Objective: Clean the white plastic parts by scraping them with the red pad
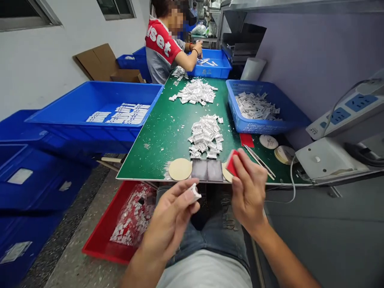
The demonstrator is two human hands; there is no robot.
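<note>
Between the thumb and fingers of my left hand (172,214) is a small white plastic part (195,193) with a notched end, held just off the table's front edge. My right hand (250,190) pinches a red flat piece (232,163), its kind not clear, above a round cream disc (227,176) that it partly covers. Two dark square pads (207,170) lie side by side at the table edge, with another cream disc (180,169) to their left. Just beyond them rises a heap of white plastic parts (205,136).
Tweezers (260,162), a red square (247,140) and round discs (284,154) lie at the right. A blue basket (255,127) of white parts stands behind. Blue bins (90,124) flank the green table (144,156); below is a red bin (102,240). A co-worker (163,44) sits at the far end.
</note>
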